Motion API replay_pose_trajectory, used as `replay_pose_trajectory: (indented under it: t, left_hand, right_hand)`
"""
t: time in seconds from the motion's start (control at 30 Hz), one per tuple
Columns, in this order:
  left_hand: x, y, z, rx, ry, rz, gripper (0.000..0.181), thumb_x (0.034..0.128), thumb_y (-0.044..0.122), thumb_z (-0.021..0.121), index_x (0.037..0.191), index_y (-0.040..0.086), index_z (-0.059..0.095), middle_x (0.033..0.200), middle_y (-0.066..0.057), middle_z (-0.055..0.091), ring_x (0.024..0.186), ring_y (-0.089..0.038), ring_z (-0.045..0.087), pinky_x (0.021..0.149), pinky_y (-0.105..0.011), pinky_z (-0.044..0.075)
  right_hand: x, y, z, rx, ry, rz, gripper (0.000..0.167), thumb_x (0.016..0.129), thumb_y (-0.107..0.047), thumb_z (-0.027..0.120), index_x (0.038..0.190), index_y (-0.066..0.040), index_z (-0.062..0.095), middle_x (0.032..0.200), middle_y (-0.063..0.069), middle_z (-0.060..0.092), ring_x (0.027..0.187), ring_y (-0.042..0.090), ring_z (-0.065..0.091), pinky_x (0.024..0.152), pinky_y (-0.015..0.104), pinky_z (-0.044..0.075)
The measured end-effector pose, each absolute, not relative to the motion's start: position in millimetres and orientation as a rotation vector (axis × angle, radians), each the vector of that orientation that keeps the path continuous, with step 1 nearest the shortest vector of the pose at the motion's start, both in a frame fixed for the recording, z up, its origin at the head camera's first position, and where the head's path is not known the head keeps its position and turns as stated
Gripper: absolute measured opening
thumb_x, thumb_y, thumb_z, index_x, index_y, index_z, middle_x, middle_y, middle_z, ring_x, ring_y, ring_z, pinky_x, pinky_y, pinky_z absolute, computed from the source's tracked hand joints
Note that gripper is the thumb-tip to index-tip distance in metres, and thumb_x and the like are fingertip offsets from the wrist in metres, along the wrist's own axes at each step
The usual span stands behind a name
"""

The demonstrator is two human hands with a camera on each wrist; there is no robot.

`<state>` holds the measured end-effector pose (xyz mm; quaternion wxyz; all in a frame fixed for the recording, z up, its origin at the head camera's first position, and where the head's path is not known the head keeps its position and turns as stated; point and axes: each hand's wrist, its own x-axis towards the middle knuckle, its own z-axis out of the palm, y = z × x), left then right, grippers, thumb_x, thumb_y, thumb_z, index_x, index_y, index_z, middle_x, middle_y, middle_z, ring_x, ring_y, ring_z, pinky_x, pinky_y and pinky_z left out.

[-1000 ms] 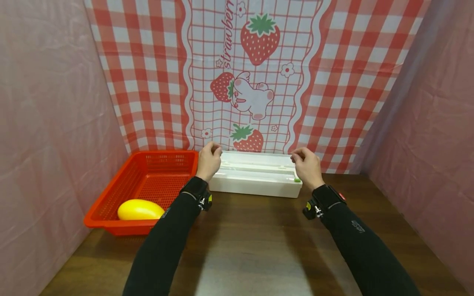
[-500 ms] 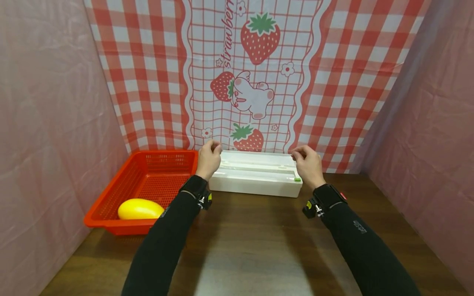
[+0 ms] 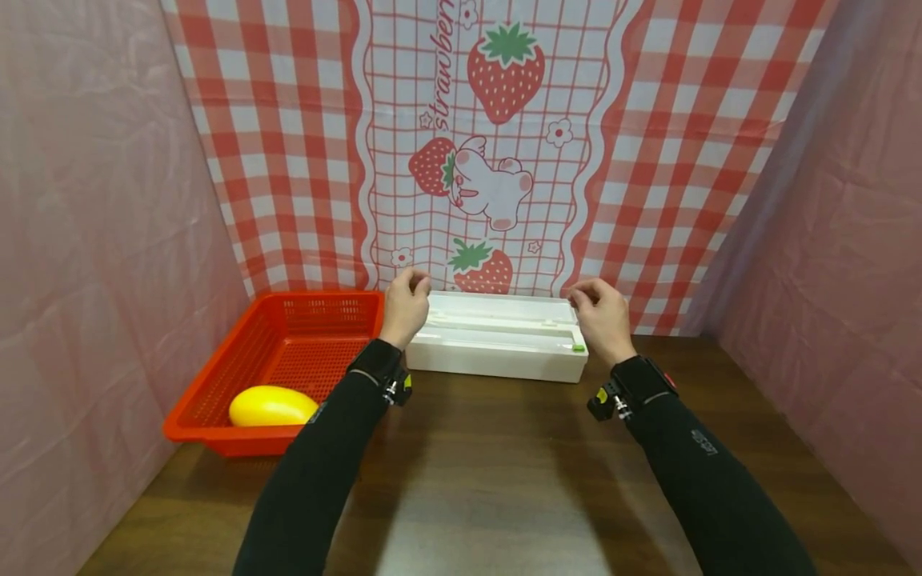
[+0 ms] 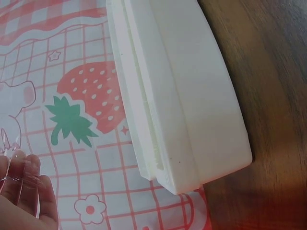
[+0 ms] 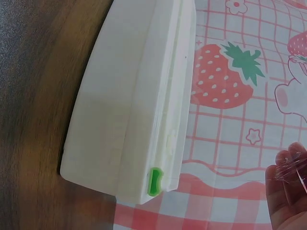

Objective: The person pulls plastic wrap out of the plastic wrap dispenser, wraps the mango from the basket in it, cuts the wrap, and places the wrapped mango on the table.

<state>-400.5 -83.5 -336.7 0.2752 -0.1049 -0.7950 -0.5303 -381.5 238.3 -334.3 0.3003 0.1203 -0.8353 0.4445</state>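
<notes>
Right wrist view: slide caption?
Right-hand fingers hold clear plastic film near a white cling-film dispenser with green tab, against strawberry-print cloth.

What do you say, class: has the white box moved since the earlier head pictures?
No: judged against the red basket, the white box shows no visible shift in any direction.

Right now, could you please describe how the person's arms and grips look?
The left sleeve and right sleeve are black with pale markings. The left wristband and right wristband are also black, each bearing a small dark device with a yellow patch. The left grip and right grip look ungloved.
</notes>
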Motion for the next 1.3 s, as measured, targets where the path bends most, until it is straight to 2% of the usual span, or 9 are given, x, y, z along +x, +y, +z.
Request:
replay_pose_trajectory:
  t: [0.33, 0.73, 1.03, 1.3]
  left_hand:
    - [-401.3, -84.6, -334.2, -0.27, -2.09, -1.436, 0.017, 0.1027, 0.01, 0.058, 0.109, -0.003, 0.067, 0.095, -0.017, 0.066, 0.088, -0.03, 0.06, 0.08, -0.038, 0.048]
    - [-401.4, -86.5, -328.9, -0.305, -2.031, -1.478, 0.013, 0.1019, 0.007, 0.059, 0.103, -0.003, 0.067, 0.09, -0.017, 0.065, 0.084, -0.027, 0.06, 0.075, -0.031, 0.046]
    - [-399.2, -87.6, -326.2, -0.323, -2.036, -1.502, 0.015, 0.1033, 0.008, 0.058, 0.107, -0.002, 0.067, 0.093, -0.016, 0.065, 0.085, -0.027, 0.059, 0.075, -0.031, 0.046]
    - [-398.1, -88.2, -324.4, -0.325, -2.038, -1.476, 0.015, 0.1036, 0.009, 0.057, 0.106, -0.002, 0.067, 0.091, -0.015, 0.064, 0.082, -0.026, 0.057, 0.073, -0.031, 0.045]
  right_hand:
    - [-378.9, 239.9, -330.5, 0.327, -2.211, 1.144, 0.018, 0.103, -0.011, 0.059, 0.108, 0.002, 0.069, 0.098, 0.017, 0.071, 0.086, 0.024, 0.064, 0.071, 0.02, 0.045]
    - [-375.7, 238.1, -327.2, 0.36, -2.172, 1.144, 0.018, 0.103, -0.01, 0.059, 0.108, 0.003, 0.07, 0.097, 0.017, 0.071, 0.085, 0.024, 0.065, 0.069, 0.016, 0.046]
    - [-372.7, 236.2, -323.1, 0.35, -2.162, 1.191, 0.022, 0.104, -0.013, 0.058, 0.11, 0.005, 0.068, 0.099, 0.019, 0.071, 0.089, 0.037, 0.066, 0.068, 0.013, 0.046]
    - [-371.2, 236.3, -320.6, 0.331, -2.163, 1.178, 0.021, 0.105, -0.016, 0.058, 0.11, 0.001, 0.069, 0.1, 0.016, 0.072, 0.085, 0.019, 0.064, 0.067, 0.016, 0.046]
